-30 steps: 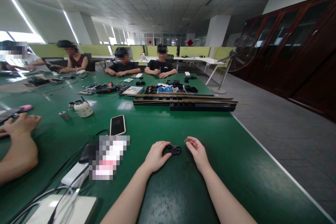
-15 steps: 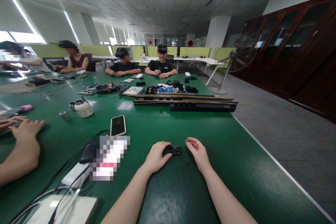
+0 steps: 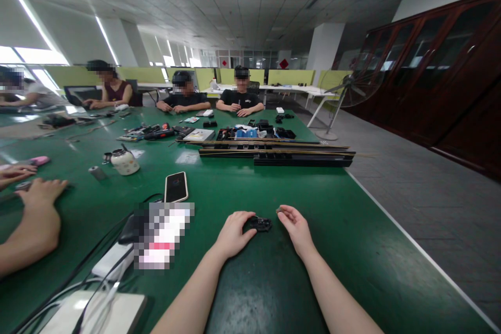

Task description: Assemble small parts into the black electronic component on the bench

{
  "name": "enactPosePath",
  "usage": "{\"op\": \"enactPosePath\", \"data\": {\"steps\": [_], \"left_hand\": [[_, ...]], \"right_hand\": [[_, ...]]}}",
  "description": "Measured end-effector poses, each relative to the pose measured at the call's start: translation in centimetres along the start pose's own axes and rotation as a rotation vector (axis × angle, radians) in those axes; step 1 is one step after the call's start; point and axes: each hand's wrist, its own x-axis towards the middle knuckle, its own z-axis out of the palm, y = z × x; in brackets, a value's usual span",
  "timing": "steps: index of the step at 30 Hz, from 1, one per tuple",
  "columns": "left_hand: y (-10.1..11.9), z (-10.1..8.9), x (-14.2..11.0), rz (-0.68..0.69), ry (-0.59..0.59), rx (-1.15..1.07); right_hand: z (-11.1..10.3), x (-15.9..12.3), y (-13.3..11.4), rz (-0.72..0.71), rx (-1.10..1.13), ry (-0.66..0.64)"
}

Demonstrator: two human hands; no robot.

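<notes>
My left hand (image 3: 236, 232) grips the left end of a small black device part (image 3: 263, 224) between thumb and fingers. The part rests on the green table, with uneven inner detail on its upper face; its exact kind is too small to make out. To the right of it, a short gap away, my right hand (image 3: 295, 228) pinches a tiny greyish piece (image 3: 278, 210) at the fingertips. Most of that piece is hidden by the fingers.
Left of my hands lie a phone (image 3: 176, 187), cables and a white power strip (image 3: 111, 261). Beyond stand a floral jar (image 3: 125, 162) and long black rails (image 3: 305, 157) with thin rods. A co-worker's arm (image 3: 33, 222) rests at the left; other people sit across the table.
My hands and what they hold stay practically in place. At the far left, a co-worker's hands have shifted slightly.
</notes>
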Motion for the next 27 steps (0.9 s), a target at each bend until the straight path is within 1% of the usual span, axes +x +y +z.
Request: {"op": "enactPosePath", "data": {"steps": [11, 18, 27], "left_hand": [[-0.01, 0.05, 0.0, -0.008, 0.003, -0.005], [0.0, 0.05, -0.01, -0.015, 0.007, -0.008], [-0.34, 0.35, 0.06, -0.017, 0.006, -0.012]], "right_hand": [[0.01, -0.02, 0.03, -0.006, -0.004, -0.007], [0.0, 0.04, 0.27, -0.028, -0.065, -0.015], [0.38, -0.48, 0.13, -0.118, -0.217, -0.13]]}}
